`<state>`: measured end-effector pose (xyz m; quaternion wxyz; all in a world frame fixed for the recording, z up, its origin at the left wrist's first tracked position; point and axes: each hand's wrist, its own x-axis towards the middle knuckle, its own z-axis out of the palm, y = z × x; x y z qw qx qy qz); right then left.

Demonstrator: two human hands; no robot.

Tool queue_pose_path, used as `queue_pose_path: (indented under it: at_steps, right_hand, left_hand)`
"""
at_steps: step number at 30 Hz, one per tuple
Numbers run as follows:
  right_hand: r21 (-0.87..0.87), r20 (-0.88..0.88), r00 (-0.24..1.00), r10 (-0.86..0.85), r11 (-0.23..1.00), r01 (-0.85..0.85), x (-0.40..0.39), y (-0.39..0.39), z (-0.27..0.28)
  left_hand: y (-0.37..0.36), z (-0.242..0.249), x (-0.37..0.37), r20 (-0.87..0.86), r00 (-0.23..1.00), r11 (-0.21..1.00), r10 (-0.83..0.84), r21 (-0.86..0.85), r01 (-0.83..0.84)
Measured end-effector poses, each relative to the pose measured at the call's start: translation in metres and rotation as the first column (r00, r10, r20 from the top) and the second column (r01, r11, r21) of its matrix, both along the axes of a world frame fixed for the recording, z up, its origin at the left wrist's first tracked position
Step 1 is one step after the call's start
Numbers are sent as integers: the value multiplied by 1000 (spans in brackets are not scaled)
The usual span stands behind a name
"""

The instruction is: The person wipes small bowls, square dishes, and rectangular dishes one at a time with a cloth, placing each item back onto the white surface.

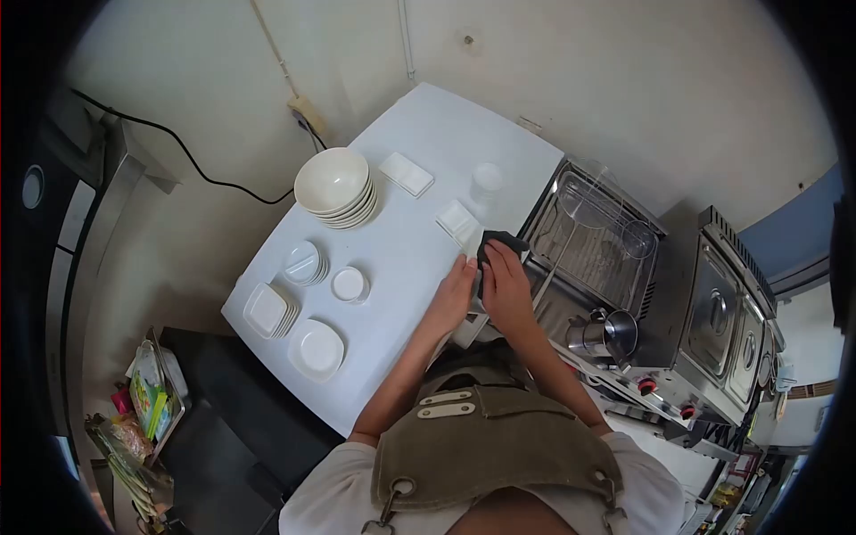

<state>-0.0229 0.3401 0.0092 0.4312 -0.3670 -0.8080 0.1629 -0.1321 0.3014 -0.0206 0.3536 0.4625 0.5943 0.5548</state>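
My right hand (507,283) is closed on a dark cloth (502,241) at the table's right edge. Close beside it, my left hand (456,290) has its fingers drawn together against a pale item, mostly hidden by the hands and the cloth. Just beyond my fingers lies a white rectangular dish (456,221). A clear cup (487,177) stands farther back. Another white rectangular dish (407,174) lies near a stack of white bowls (333,182).
The white table (392,259) also carries a stack of small divided dishes (305,263), a small round cup (349,285), square dishes (266,310) and a shallow dish (316,349). On the right are a metal rack tray (596,239), metal jugs (588,336) and a steel food warmer (713,303).
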Motion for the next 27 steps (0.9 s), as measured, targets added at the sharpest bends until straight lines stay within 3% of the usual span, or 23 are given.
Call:
queue_pose_path:
  at_steps: [3, 8, 10, 11, 13, 15, 16, 17, 19, 21, 24, 25, 27]
  right_hand:
    - [-23, 34, 996, -77, 997, 78, 1, -3, 11]
    - [-37, 114, 985, -126, 991, 131, 13, -7, 33]
    - [-158, 156, 987, 42, 987, -18, 23, -10, 46]
    - [-154, 156, 987, 42, 988, -18, 33, -9, 56]
    - [-526, 32, 994, 104, 848, -72, 59, -3, 71]
    - [-545, -392, 914, -109, 828, -135, 82, 7, 43]
    - [-613, -495, 754, -431, 789, 48, 77, 3, 43]
    - [-578, -752, 597, -280, 715, -393, 92, 13, 39]
    - [-500, -857, 423, -293, 670, -549, 90, 18, 38]
    - [-519, -851, 415, -324, 643, -563, 76, 9, 47]
    - [-585, -811, 445, -379, 526, -618, 48, -8, 50]
    - [-613, -790, 479, -383, 473, -632, 45, -13, 50]
    - [-637, -771, 490, -407, 475, -607, 38, -21, 50]
  left_hand:
    - [-3, 23, 3, 95, 994, 995, -59, -75, 66]
    - [-4, 23, 12, 129, 988, 997, -82, 3, 82]
    - [-2, 19, 11, 148, 987, 998, -58, 34, 53]
    - [-2, 15, 7, 154, 983, 995, -96, 33, 92]
    - [-3, 24, 2, 158, 979, 992, -128, 34, 124]
    - [-6, 49, -1, 384, 905, 977, -183, 173, 125]
    - [-8, 51, -9, 548, 796, 966, -257, 132, 220]
    - [-8, 55, -13, 546, 796, 965, -261, 136, 223]
    - [-9, 66, -14, 535, 816, 975, -220, 82, 209]
    - [-14, 78, -7, 544, 808, 973, -224, 79, 217]
    - [-15, 81, 4, 182, 947, 962, -265, 119, 246]
    - [-17, 79, 4, 179, 946, 961, -268, 120, 250]
    - [-21, 83, 3, 28, 957, 957, -287, -29, 288]
